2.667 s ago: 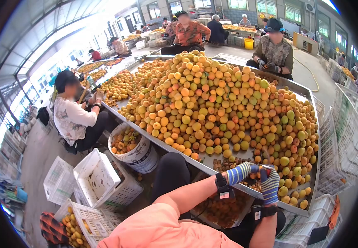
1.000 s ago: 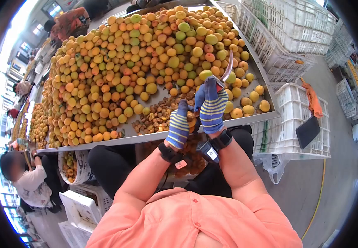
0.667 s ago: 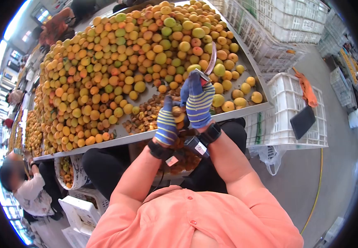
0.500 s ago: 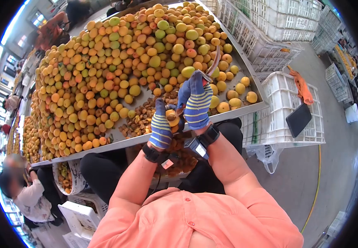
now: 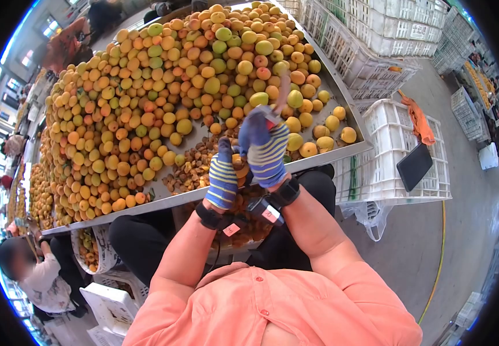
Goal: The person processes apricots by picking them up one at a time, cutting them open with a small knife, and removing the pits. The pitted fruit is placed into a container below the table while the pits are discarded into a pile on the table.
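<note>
- Left hand (image 5: 223,176), in a striped glove, sits at centre frame, just above the near rim of the table (image 5: 330,153). Its fingers are curled narrow around one apricot (image 5: 239,167), which shows only in part between the two gloves.
- Right hand (image 5: 264,147), gloved alike, is touching the left from the upper right. Its fingers are closed in a fist on the handle of a knife (image 5: 282,92). The blade rises toward the upper right and is blurred, so I cannot tell where its edge meets the fruit.
- Judgement: the step in hand is opening the apricot with the knife.
- To do it well, hold the fruit firmly but without crushing it and keep the left fingertips behind the blade's path.
- Run the edge round the seam and let the stone guide the cut rather than forcing through it.
- Short, controlled strokes are advised, since the hands work close together.
- A mound of pits (image 5: 194,167) lies on the table just left of the hands.
- The heap (image 5: 163,86) of yellow, orange and green fruit fills the upper left and centre of the frame.
- A container of orange pieces (image 5: 248,229) sits below the table rim, mostly hidden by the forearms.
- White crates (image 5: 405,138) stand at right. A bucket (image 5: 91,254) and a seated co-worker (image 5: 36,277) are at lower left, well apart from the hands.
</note>
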Tool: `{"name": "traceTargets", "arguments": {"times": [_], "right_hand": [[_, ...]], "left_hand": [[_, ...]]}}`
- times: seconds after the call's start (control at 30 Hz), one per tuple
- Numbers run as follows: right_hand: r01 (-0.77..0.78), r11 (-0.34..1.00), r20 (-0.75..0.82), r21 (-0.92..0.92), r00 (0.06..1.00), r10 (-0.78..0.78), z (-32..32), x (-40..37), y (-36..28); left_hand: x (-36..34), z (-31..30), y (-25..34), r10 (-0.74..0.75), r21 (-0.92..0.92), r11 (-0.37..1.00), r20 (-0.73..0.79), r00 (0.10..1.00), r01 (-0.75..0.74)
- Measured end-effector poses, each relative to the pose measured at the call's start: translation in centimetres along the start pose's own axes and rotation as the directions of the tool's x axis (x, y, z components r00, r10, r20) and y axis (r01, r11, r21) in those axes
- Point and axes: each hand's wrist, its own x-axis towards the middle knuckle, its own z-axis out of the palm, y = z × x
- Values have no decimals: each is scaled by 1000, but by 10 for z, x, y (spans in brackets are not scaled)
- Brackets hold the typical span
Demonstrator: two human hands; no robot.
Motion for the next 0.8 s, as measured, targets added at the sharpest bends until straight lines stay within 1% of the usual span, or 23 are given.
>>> {"name": "traceTargets", "arguments": {"times": [0.03,0.07,0.1,0.13,0.17,0.23,0.27,0.33,0.37,0.4,0.43,0.47,0.5,0.57,0.6,0.7,0.73,0.8], "right_hand": [[-7,1000,-25,30,1000,8,-2,2,-8],[-87,983,22,164,996,84,-14,9,-4],[-169,942,81,290,985,152,-21,13,-1],[-86,988,19,128,996,85,-18,14,0],[-32,998,-25,52,999,33,-12,13,0],[-75,993,-33,85,996,78,-6,7,-5],[-78,994,-21,74,997,80,-7,6,-6],[-84,995,16,52,996,83,-8,7,-7],[-121,990,12,72,993,120,-8,8,-6],[-156,983,9,94,988,156,-7,9,-5],[-189,975,6,119,982,190,-7,11,-2],[-168,976,-10,139,985,170,-9,15,9],[-228,942,10,245,972,233,-12,17,16],[-343,833,75,435,935,346,-15,20,24],[-370,751,80,546,916,393,-16,22,29],[-442,680,61,584,860,507,-17,23,36],[-526,455,261,719,811,524,-25,26,50],[-516,528,178,675,808,562,-18,23,45]], "left_hand": [[-2,0,6,-34,-22,999,54,998,36],[-4,16,7,21,-34,999,-75,997,-24],[0,12,4,16,-35,999,-61,998,-18],[5,10,2,15,-32,999,-42,999,-17],[8,9,1,12,-24,1000,-21,1000,-12],[10,10,-6,53,27,998,-66,996,-52],[11,8,-9,64,59,996,-81,995,-60],[12,4,-7,25,59,998,-26,999,-23],[11,3,-7,5,61,998,1,1000,-5],[11,-10,0,-73,1,997,145,987,74],[12,-17,3,-140,-43,986,290,947,159],[13,-8,-6,-62,58,996,29,998,60],[13,-2,-8,-32,82,996,-26,999,34],[8,11,-3,34,124,992,-132,991,-17],[17,0,-14,31,37,999,-85,996,-28],[14,-3,-8,15,50,999,-85,996,-11],[27,-27,-16,-83,-101,991,59,995,89],[44,-41,-36,-64,-216,974,38,997,70]]}}
